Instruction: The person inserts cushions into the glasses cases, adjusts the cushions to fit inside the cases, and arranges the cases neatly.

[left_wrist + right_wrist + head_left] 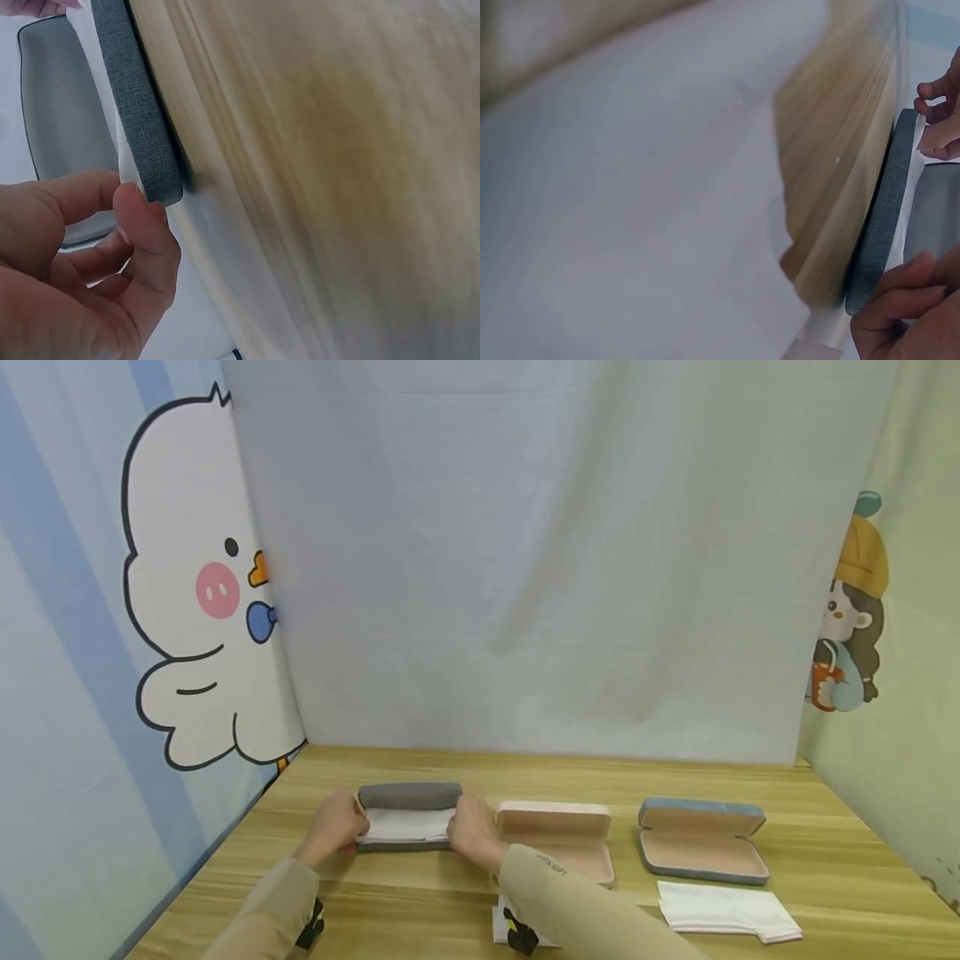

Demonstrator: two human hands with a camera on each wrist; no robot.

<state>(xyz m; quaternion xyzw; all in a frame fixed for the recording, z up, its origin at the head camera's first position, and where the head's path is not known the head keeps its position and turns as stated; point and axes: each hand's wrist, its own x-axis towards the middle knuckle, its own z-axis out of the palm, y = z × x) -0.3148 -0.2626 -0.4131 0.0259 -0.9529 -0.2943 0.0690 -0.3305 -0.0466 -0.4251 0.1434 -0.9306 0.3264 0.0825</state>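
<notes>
A grey eyeglass case point(410, 795) stands with its lid up at the left of the table, a folded white cloth point(408, 823) lying in its lower half. At the case's left end, my left hand point(339, 823) pinches the edge of the cloth; in the left wrist view its thumb and forefinger meet right at the case's corner. My right hand point(474, 831) is at the opposite end, fingers curled at the cloth and the case rim. The right wrist view shows both hands along the case's dark fabric side point(885, 217).
Right of the grey case stands a pale pink open case point(555, 814), partly behind my right sleeve. Farther right is a blue open case point(701, 818), with a folded white cloth point(727, 910) before it. Another white cloth point(500, 927) lies partly under my right forearm. A grey curtain point(525, 568) hangs behind.
</notes>
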